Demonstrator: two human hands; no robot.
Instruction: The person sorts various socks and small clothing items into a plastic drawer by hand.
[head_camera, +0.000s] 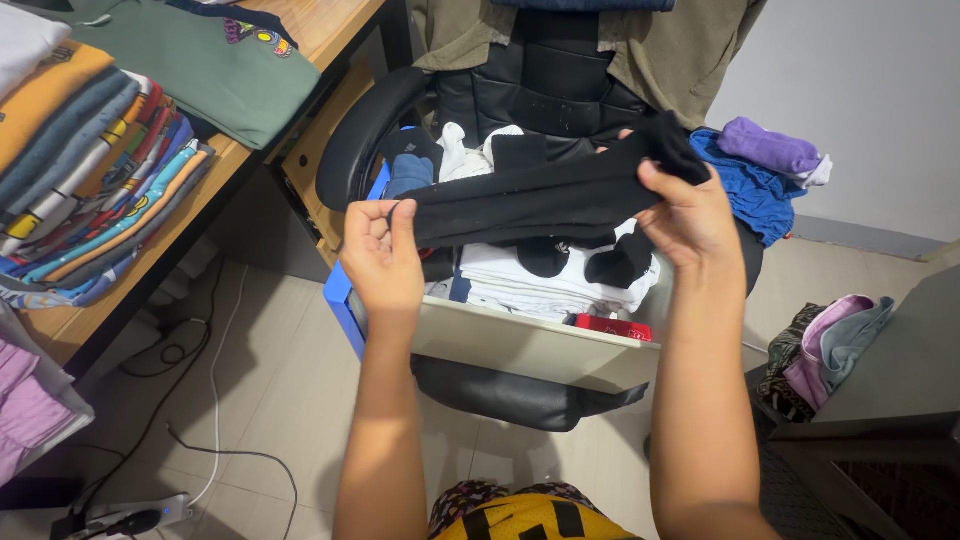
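A long black sock (545, 195) is stretched between my two hands. My left hand (383, 255) pinches its left end; my right hand (690, 215) grips its right end, a little higher. The sock hangs above an open drawer (520, 345) resting on a black office chair (375, 125). Inside the drawer lie white folded clothes (520, 270), other black socks (620, 262), a blue item (408, 175) and a small red thing (612, 326).
A wooden desk (320, 30) on the left bears a stack of folded colourful shirts (90, 170) and a green sweatshirt (220, 70). Blue and purple clothes (760, 160) lie right of the chair. More garments (830, 350) rest at right. Cables and a power strip (130, 517) lie on the floor.
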